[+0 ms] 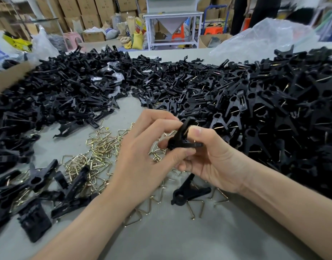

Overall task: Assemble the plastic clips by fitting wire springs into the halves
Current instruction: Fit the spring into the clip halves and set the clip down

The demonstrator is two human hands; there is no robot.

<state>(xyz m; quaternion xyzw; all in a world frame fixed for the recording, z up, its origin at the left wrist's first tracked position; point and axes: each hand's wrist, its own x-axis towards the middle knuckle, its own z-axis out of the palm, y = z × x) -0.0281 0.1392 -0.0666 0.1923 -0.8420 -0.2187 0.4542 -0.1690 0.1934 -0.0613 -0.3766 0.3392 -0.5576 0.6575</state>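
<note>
Shows a black plastic clip point(182, 137) raised just above the worktop point(180, 235), near the middle of view, over the scattered wire springs point(97, 152). Grips it from both sides: left hand point(142, 156) with fingers point(157, 121) curled round the lower body, right hand point(212, 160) with the thumb pressed on the upper arm and the other fingers wrapped beneath. Probably squeezes the two halves together so that a spring can seat; cannot tell whether a spring is already in, since the hands cover that part. Sorts supplies by kind and within reach: what look like loose halves point(67, 87) heaped to the left, springs directly below the hands, finished clips point(274, 113) with wire showing heaped to the right, likely so that work passes from left to right. Includes one single finished clip point(189, 193) lying on springs just below the right hand, apart from the big heap, and a clear plastic bag point(264, 34) at the far right edge of the worktop
</note>
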